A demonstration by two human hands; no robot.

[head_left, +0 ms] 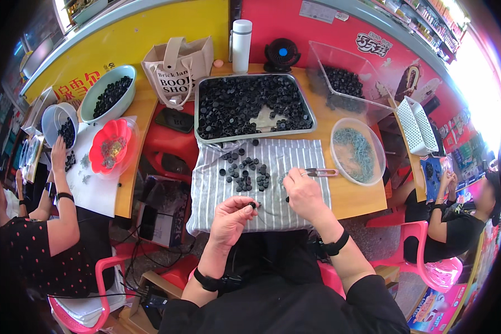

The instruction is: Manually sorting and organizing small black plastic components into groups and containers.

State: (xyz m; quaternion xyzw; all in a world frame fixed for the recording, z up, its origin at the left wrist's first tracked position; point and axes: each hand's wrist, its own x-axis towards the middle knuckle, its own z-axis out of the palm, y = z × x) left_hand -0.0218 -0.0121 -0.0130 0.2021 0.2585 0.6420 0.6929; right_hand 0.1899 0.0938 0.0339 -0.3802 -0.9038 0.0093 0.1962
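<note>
One striped cloth (207, 192), one tray (270, 119) heaped with black pieces (228, 106)!
Tray's near edge meets the cloth; the loose pile (246, 173), over twenty and overlapping, leaves bare stripes leftward. Right hand (304, 192) curls beside one pair of snips (327, 172), grip hidden, can't tell; left hand (232, 220) pinches one small black piece (253, 205) over the cloth, fingers part-covering it.
</note>
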